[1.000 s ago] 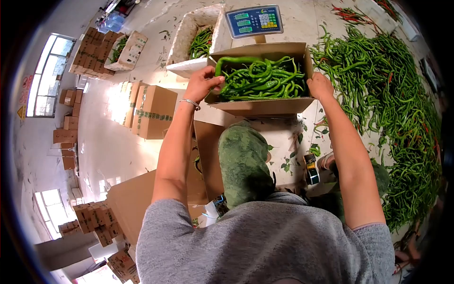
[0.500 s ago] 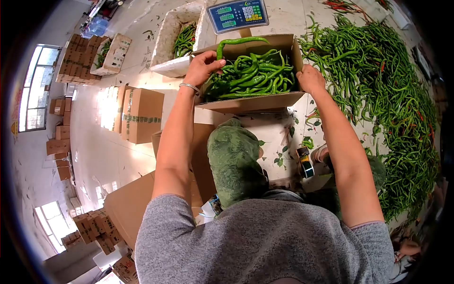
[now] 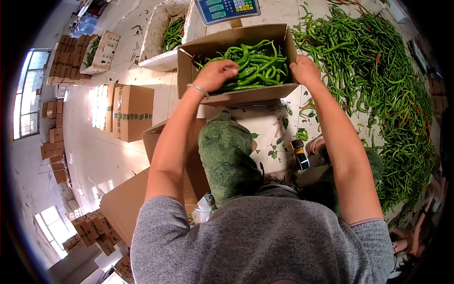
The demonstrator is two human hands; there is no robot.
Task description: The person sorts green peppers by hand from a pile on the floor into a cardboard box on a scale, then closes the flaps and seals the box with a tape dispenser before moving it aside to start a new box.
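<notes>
An open cardboard box holds a heap of long green peppers. Over the left part of the heap is my left hand, with a bracelet at the wrist; its fingers reach towards the peppers, slightly apart, with no pepper visible between them. My right hand grips the box's right wall at its upper edge. Just beyond the box stands a scale display.
Loose peppers cover the floor on the right. A foam box with peppers stands beyond on the left. Closed cartons, an open carton near my left arm, and a tape dispenser are nearby. Part of another person shows at lower right.
My left hand has let go of the long curved pepper and moved off the box's left edge, inward over the heap. The view has shifted slightly; my right hand stays on the box.
</notes>
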